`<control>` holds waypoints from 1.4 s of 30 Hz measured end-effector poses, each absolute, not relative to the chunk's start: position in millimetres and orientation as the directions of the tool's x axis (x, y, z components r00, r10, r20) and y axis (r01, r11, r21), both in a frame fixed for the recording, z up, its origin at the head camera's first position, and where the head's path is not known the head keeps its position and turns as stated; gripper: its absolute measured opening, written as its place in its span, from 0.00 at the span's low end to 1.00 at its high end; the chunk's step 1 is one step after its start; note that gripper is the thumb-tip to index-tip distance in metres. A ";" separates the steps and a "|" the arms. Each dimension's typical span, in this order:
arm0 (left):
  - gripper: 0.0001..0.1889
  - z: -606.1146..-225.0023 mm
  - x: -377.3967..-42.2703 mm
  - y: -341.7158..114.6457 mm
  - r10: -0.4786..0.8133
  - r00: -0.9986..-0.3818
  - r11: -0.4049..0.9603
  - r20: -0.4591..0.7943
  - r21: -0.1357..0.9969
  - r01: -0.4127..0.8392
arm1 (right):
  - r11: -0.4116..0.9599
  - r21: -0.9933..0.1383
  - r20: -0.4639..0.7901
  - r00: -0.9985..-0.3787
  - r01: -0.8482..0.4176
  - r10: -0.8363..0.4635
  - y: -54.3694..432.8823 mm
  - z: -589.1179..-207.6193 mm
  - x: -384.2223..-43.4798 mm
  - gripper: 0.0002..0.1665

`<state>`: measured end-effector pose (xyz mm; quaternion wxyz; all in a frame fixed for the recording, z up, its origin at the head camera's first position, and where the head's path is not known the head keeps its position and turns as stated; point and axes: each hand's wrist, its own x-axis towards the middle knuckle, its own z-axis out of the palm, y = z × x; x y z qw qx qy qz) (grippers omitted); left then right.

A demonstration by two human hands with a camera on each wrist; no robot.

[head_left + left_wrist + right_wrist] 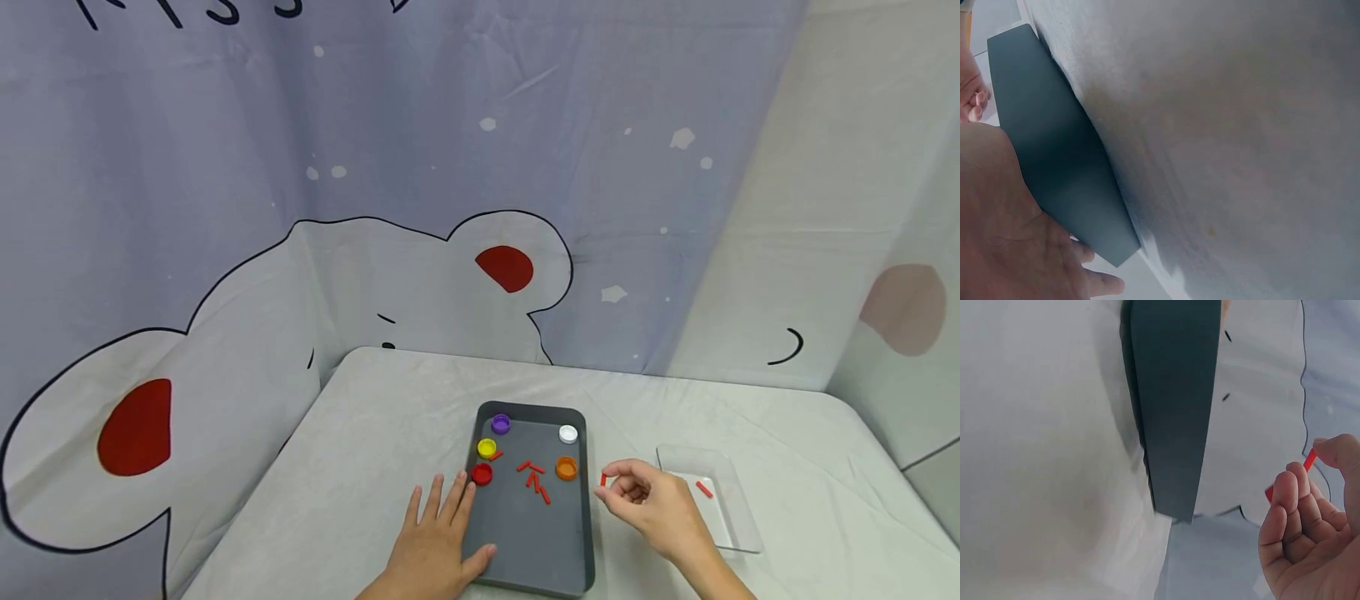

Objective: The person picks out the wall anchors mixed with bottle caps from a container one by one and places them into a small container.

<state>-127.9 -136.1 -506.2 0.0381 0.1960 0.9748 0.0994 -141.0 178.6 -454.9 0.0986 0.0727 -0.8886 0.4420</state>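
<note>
Head view: grey tray (532, 537) lies on a white-covered tabletop (360, 467). Along its left side stand a purple cap (500, 424), a yellow cap (487, 448) and a red cap (482, 474); a white cap (567, 434) and an orange cap (566, 468) stand near the right wall. 6 red sticks (544, 495) lie in the tray, 1 beside the yellow cap and 5 grouped left of the orange cap. The left hand (435, 537) rests at the tray's left edge, fingers straight and spread, thumb over the rim. The right hand (652, 504) pinches a red stick (603, 480) upright just outside the right rim. Behind it sits a clear box (738, 504) with 1 loose stick (704, 489) inside. Printed fabric (420, 125) hangs beyond.

Left wrist view: the tray's dark outer wall crosses the frame; the left hand is beside it, some fingers partly hidden. At the left edge the right hand shows bent fingers; their hold cannot be told here.

Right wrist view: thumb and fingers hold the red stick, both ends showing, clear of the tray.
</note>
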 end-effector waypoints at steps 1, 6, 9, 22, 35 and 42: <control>0.46 -506.1 -127.7 -136.1 0.389 -0.920 0.904 -0.037 0.210 0.373 | 0.610 -0.765 0.236 -0.971 -0.206 -0.032 182.3 -454.7 -141.0 0.11; 0.46 -507.8 -127.6 -136.6 0.388 -0.921 0.903 -0.036 0.214 0.372 | 0.641 -0.745 0.241 -0.971 -0.182 0.005 200.7 -452.0 -140.5 0.10; 0.46 -508.6 -127.6 -137.1 0.386 -0.922 0.903 -0.034 0.217 0.370 | 0.651 -0.741 0.236 -0.972 -0.165 0.022 210.2 -449.7 -140.3 0.10; 0.46 -512.5 -128.8 -136.9 0.375 -0.925 0.909 -0.057 0.219 0.355 | 0.706 -0.702 0.195 -0.979 -0.095 0.063 246.4 -441.2 -136.8 0.15; 0.46 -511.1 -129.2 -136.3 0.371 -0.926 0.908 -0.066 0.233 0.348 | 0.748 -0.663 0.153 -0.982 -0.021 0.108 284.9 -450.5 -138.2 0.19; 0.46 -511.5 -129.9 -136.4 0.376 -0.924 0.908 -0.065 0.223 0.354 | 0.766 -0.643 0.120 -0.986 0.011 0.114 297.2 -457.3 -139.1 0.21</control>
